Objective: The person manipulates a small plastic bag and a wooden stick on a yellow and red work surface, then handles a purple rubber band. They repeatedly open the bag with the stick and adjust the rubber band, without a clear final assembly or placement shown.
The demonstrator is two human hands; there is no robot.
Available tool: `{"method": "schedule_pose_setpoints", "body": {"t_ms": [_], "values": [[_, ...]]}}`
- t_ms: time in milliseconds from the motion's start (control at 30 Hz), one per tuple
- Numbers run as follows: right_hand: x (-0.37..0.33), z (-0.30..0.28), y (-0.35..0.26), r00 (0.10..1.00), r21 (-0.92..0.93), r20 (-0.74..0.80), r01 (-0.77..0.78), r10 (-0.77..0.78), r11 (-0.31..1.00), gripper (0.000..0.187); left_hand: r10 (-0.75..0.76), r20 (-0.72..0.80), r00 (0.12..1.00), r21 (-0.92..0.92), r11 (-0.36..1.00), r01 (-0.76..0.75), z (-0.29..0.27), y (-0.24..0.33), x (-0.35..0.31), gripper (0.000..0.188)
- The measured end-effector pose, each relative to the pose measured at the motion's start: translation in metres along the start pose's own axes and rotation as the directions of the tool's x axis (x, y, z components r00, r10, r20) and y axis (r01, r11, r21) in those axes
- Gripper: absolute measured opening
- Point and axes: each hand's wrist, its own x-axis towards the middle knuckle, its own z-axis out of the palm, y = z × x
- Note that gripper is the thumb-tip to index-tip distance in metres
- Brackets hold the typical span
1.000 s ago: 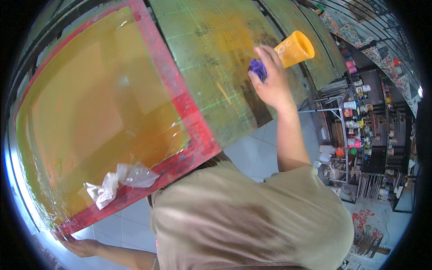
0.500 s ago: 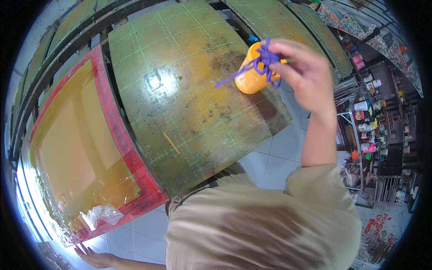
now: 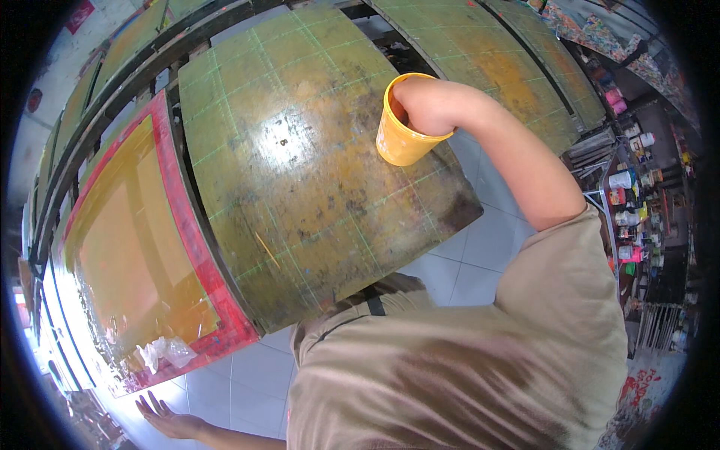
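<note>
A yellow plastic tub (image 3: 406,144) stands near the far right edge of the green work board (image 3: 300,180). My right hand (image 3: 427,106) reaches down inside it past the rim. Its fingers are hidden in the tub, so what they hold does not show, and no purple strings are visible. At the lower left, my left hand (image 3: 169,422) is open and holds nothing, its fingers spread just below the corner of a red-edged printing screen (image 3: 201,281). Crumpled clear plastic (image 3: 165,352) lies on that screen's near corner.
A thin yellowish stick (image 3: 268,250) lies on the board. More green boards (image 3: 465,45) run along the far side on dark rails. To the right, shelves hold several small paint containers (image 3: 626,217). Pale floor tiles (image 3: 457,262) show below the board.
My right hand has gone from holding the tangled purple strings over the tub to being down inside it; the strings are out of sight. My left hand stays open at the lower left.
</note>
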Motion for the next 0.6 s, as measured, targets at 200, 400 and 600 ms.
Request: {"method": "schedule_pose_setpoints", "body": {"t_ms": [200,400,600], "values": [[-0.034,-0.014,0.009,0.971,0.418,-0.223,0.016,0.086,0.908,0.026,-0.020,-0.023,1.000,-0.034,0.999,0.019,-0.014,-0.007,-0.005,0.049],[-0.051,0.005,0.025,0.913,0.648,-0.390,0.176,0.124,0.741,0.031,0.044,0.070,0.997,0.066,0.997,-0.049,-0.002,-0.015,-0.009,0.048],[-0.061,-0.004,0.041,0.849,0.693,-0.502,0.279,0.167,0.665,0.033,-0.101,0.055,0.993,-0.067,0.992,0.104,0.010,-0.018,0.000,0.048]]}}
